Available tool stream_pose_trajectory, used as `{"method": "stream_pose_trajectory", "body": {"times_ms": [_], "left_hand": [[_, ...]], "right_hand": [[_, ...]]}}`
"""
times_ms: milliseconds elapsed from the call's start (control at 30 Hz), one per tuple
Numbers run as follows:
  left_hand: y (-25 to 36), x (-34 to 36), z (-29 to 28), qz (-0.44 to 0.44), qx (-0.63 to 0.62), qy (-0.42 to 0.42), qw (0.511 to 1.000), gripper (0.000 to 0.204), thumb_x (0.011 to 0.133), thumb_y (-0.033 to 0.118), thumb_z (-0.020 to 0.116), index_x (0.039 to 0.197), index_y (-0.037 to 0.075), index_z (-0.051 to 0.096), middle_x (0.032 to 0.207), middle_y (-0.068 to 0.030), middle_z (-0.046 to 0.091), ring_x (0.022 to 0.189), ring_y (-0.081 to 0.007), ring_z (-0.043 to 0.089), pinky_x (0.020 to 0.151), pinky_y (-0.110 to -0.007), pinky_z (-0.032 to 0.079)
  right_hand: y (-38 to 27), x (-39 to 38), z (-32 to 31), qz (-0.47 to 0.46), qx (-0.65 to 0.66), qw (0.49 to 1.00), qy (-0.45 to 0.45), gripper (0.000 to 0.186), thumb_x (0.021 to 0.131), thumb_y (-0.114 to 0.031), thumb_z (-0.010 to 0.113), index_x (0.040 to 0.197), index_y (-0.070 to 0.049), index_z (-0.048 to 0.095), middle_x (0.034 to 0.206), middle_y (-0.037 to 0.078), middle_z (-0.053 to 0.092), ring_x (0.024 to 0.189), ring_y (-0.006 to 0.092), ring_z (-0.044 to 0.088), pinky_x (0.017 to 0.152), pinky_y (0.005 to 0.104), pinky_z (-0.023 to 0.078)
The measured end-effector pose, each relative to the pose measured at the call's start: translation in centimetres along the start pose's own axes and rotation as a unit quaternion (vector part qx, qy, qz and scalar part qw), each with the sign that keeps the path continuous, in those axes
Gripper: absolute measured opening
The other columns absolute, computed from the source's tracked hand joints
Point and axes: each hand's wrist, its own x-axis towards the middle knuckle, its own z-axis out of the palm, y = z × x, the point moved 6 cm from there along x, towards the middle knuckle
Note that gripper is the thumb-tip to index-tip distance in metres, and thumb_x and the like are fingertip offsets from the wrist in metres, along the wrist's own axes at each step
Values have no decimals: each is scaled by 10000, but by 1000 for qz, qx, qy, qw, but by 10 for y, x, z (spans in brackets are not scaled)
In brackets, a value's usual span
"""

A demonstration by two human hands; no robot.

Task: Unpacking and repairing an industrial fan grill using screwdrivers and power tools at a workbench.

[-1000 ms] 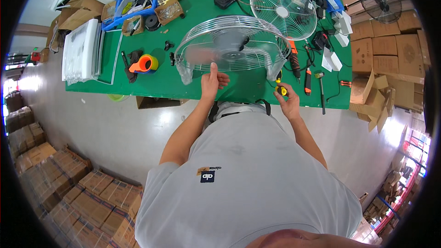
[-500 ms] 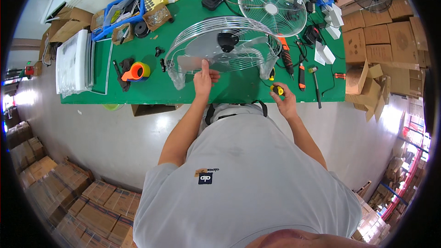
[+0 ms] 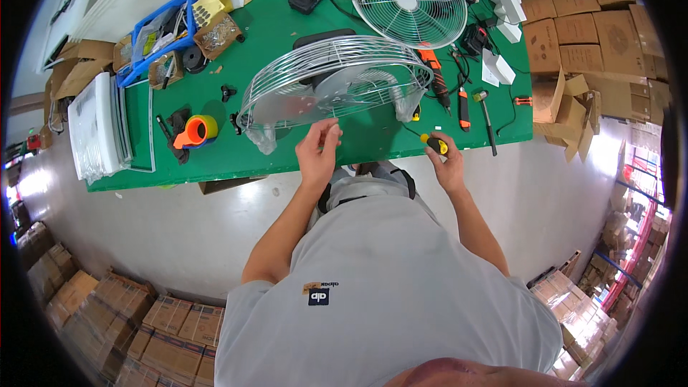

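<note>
A fan with a silver wire guard (image 3: pixel 337 64) stands on the green workbench, its grey blades inside the cage. Clear plastic wrap (image 3: pixel 259 140) covers its foot on the left, and more wraps the one on the right. My left hand (image 3: pixel 317 154) is at the near rim of the guard, with thumb and fingers drawn together; whatever is between the fingertips is too small to make out. In my right hand (image 3: pixel 450 166) is a screwdriver (image 3: pixel 436 145) with a yellow and black handle, its thin shaft pointing away to the left, just in front of the fan.
A round wire guard (image 3: pixel 406 1) lies behind the fan. Right of it are an orange power tool (image 3: pixel 434 75), a utility knife (image 3: pixel 464 111) and a hammer (image 3: pixel 488 122). On the left lie a tape roll (image 3: pixel 197 131) and a blue bin (image 3: pixel 161 36). Cartons (image 3: pixel 573 43) are stacked beyond the bench.
My left hand has come off the blade area toward me, its fingers drawing together at the guard's rim. The screwdriver stays in my right hand. The view has shifted, and the fan appears turned slightly.
</note>
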Motion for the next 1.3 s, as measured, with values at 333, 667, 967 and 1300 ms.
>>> {"method": "stream_pose_trajectory", "body": {"times_ms": [333, 667, 967, 1300], "left_hand": [[20, -1, -3, 102, 16, 0, 995, 461, 967, -28, 620, 1380, -8, 414, 1020, -129, 641, 753, -138, 622, 691, -276, 544], [8, 7, -12, 60, 75, 7, 995, 355, 989, -9, 598, 1307, -15, 443, 991, -148, 655, 748, -151, 642, 638, -283, 566], [4, 1, -7, 41, 125, -31, 991, 261, 961, -28, 634, 1180, -11, 492, 996, -149, 662, 726, -153, 665, 640, -290, 570], [16, 34, 6, 43, 8, 61, 997, 374, 875, -47, 772, 898, 19, 404, 917, -184, 719, 699, -141, 683, 627, -267, 574]], "right_hand": [[-9, 4, -6, 60, -7, 998, 6, 409, 907, -166, 783, 1280, -95, 630, 1165, 112, 714, 1085, 225, 676, 978, 349, 511], [-17, 16, -6, 57, -27, 998, 6, 400, 912, -188, 784, 1271, -98, 635, 1168, 108, 714, 1084, 230, 678, 972, 355, 514], [-28, 22, -8, 50, -48, 997, 17, 389, 921, -178, 770, 1266, -78, 618, 1116, 106, 717, 1037, 224, 683, 936, 356, 526], [-233, 49, -68, -210, 250, 941, 82, 430, 1003, -182, 612, 1363, -10, 450, 1006, 139, 698, 910, 181, 655, 848, 320, 531]]}}
